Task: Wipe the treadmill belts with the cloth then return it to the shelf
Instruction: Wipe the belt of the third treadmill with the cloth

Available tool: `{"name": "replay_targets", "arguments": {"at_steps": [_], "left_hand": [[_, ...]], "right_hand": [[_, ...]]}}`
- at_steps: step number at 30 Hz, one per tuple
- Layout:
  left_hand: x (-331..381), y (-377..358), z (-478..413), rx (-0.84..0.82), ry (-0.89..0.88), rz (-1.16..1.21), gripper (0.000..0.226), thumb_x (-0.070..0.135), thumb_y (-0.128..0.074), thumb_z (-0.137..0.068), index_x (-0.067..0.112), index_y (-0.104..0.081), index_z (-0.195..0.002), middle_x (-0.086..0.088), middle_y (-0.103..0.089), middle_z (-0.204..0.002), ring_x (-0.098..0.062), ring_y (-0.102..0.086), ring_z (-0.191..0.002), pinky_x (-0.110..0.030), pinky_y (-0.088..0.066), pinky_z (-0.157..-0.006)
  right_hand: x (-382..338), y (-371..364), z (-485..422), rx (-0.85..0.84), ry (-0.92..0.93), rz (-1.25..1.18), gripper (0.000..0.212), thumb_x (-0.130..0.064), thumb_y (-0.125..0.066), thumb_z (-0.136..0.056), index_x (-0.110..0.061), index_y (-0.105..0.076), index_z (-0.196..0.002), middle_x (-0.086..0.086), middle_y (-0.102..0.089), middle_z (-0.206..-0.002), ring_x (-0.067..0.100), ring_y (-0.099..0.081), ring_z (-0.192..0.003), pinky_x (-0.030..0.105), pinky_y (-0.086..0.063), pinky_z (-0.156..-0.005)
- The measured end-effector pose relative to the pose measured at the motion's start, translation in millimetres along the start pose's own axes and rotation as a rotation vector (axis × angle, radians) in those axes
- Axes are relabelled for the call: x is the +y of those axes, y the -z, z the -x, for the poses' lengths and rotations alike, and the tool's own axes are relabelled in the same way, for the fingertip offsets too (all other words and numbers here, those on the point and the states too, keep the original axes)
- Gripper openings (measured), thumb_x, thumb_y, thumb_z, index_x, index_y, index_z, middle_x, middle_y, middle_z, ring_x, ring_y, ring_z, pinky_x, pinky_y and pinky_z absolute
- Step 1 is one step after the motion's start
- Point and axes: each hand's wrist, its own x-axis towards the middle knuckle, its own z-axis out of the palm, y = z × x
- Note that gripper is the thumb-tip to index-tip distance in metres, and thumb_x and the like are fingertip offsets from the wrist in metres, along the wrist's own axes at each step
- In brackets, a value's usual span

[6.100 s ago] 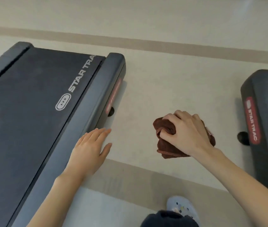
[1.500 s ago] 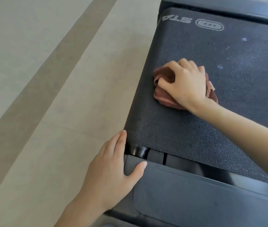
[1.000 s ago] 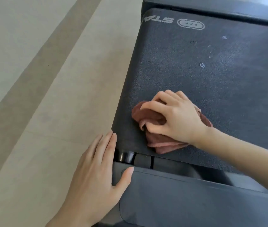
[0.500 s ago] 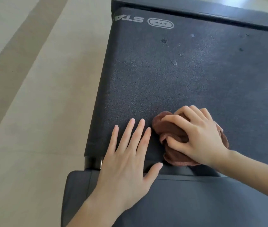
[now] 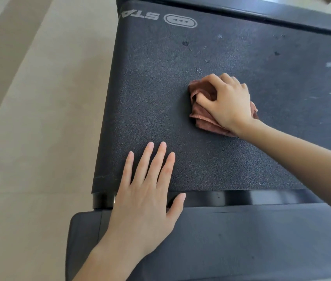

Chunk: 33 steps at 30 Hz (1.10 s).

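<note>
Head view looks steeply down (close) onto the belt (image 5: 150,98).

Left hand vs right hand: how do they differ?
Left hand lies flat, fingers straight; right hand is curled. Left hand holds nothing; right hand grips the brown cloth. Left hand sits at the near edge of the treadmill belt; right hand farther up. Both touch it.

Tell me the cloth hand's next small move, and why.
Probably sweep the cloth right toward the pale specks: the right hand grips it bunched mid-belt, those specks lie beyond it, and the left hand rests flat at the near end of the belt.
</note>
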Motion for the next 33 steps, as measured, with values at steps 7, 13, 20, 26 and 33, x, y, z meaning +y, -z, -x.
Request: {"name": "replay_targets", "arguments": {"at_steps": [7, 13, 20, 26, 33], "left_hand": [[-0.7, -1.4, -0.3, 0.012, -0.005, 0.003, 0.068, 0.049, -0.029, -0.086, 0.01, -0.038, -0.141, -0.009, -0.028, -0.152, -0.028, -0.021, -0.142, -0.055, -0.024, -0.111], [-0.4, -1.8, 0.0, 0.017, -0.006, -0.005, 0.068, 0.049, -0.029, -0.086, 0.01, -0.037, -0.142, -0.008, -0.026, -0.153, -0.027, -0.02, -0.142, -0.054, -0.022, -0.112], [-1.2, -2.4, 0.3, 0.032, -0.023, -0.015, 0.067, 0.048, -0.029, -0.087, 0.01, -0.038, -0.141, -0.01, -0.03, -0.151, -0.029, -0.023, -0.141, -0.054, -0.022, -0.112], [-2.0, -3.8, 0.1, 0.05, -0.015, 0.003, 0.068, 0.048, -0.03, -0.086, 0.009, -0.04, -0.14, -0.01, -0.03, -0.151, -0.029, -0.024, -0.141, -0.055, -0.022, -0.111], [2.6, -2.2, -3.0, 0.047, -0.005, -0.011, 0.07, 0.05, -0.029, -0.085, 0.006, -0.043, -0.138, -0.012, -0.033, -0.149, -0.031, -0.027, -0.139, -0.058, -0.025, -0.109]], "right_hand": [[-7.2, 36.1, 104.4, -0.077, 0.249, -0.053, 0.039, -0.048, -0.048, -0.076, -0.022, -0.061, -0.102, 0.005, -0.055, -0.088, 0.031, -0.054, -0.084, 0.04, -0.038, -0.073], [42.0, 49.0, 109.5, -0.233, 0.713, -0.144, 0.042, -0.046, -0.041, -0.09, -0.016, -0.067, -0.104, 0.012, -0.06, -0.09, 0.028, -0.053, -0.075, 0.034, -0.035, -0.071], [78.1, 46.7, 76.6, -0.112, 0.186, -0.034, 0.046, -0.042, -0.044, -0.077, -0.011, -0.067, -0.102, 0.013, -0.059, -0.087, 0.037, -0.057, -0.085, 0.043, -0.04, -0.077], [21.6, 51.5, 122.6, -0.122, 0.101, -0.072, 0.043, -0.048, -0.045, -0.075, -0.018, -0.066, -0.098, 0.005, -0.059, -0.086, 0.03, -0.057, -0.084, 0.043, -0.041, -0.074], [4.6, 56.5, 139.1, -0.201, 0.38, -0.114, 0.038, -0.049, -0.048, -0.078, -0.023, -0.068, -0.098, 0.001, -0.059, -0.084, 0.026, -0.054, -0.072, 0.038, -0.042, -0.068]]}}
